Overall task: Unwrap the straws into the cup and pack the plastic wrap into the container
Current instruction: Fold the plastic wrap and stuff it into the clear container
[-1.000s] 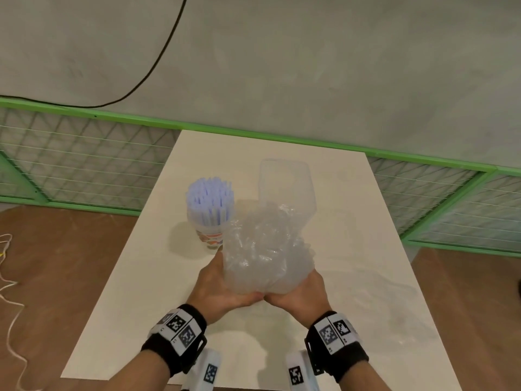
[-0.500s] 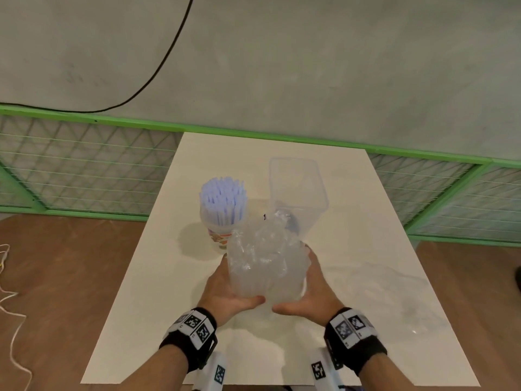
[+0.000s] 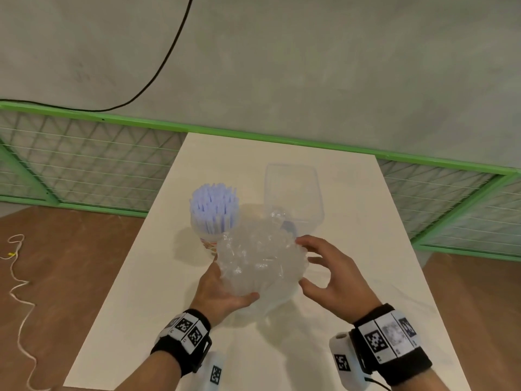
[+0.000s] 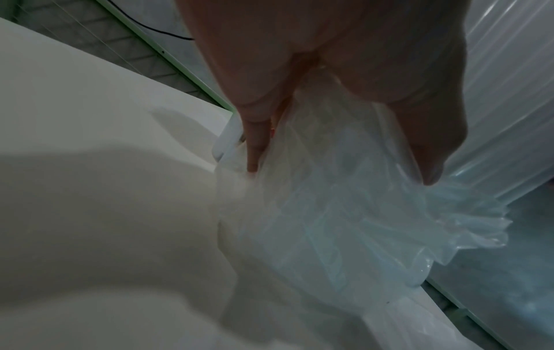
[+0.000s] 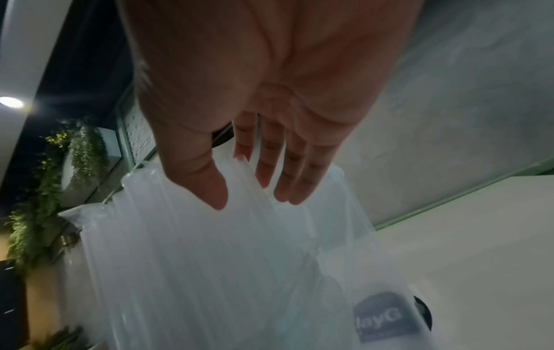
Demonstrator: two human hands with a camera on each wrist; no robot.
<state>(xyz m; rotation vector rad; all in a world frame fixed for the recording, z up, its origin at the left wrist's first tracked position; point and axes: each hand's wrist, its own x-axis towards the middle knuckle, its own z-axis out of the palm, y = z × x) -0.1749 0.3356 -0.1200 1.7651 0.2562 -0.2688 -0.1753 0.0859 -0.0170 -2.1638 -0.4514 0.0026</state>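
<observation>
Many straws (image 3: 213, 208) in cup (image 3: 207, 241), container (image 3: 293, 193) empty, left hand (image 3: 218, 292) gripping plastic wrap (image 3: 260, 261), right hand (image 3: 334, 277) fingers spread.

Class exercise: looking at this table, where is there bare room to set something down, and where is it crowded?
Bare patches of the table: the near left side below the cup of straws; the far strip behind the container; the right side past the right hand. Crowded: the middle, where cup, container, plastic wrap and left hand bunch together.
</observation>
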